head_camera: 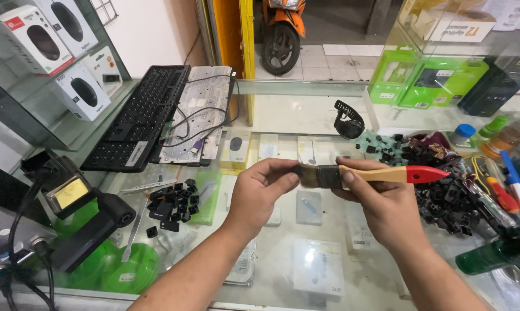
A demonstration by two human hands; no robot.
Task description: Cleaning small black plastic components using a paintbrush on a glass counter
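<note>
Both forearms come in from the near edge, bare, angled toward each other and meeting mid-scene. Left hand [259, 193]: back up, fingers curled, thumb and fingertips pinched at its far-right tip. Right hand [381, 201]: wrist bent, fingers wrapped closed in a firm grip, thumb on top.

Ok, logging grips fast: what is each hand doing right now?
Left hand: closed, pinching the bristles of the paintbrush.
Right hand: closed around the brush's metal band and wooden handle.
</note>
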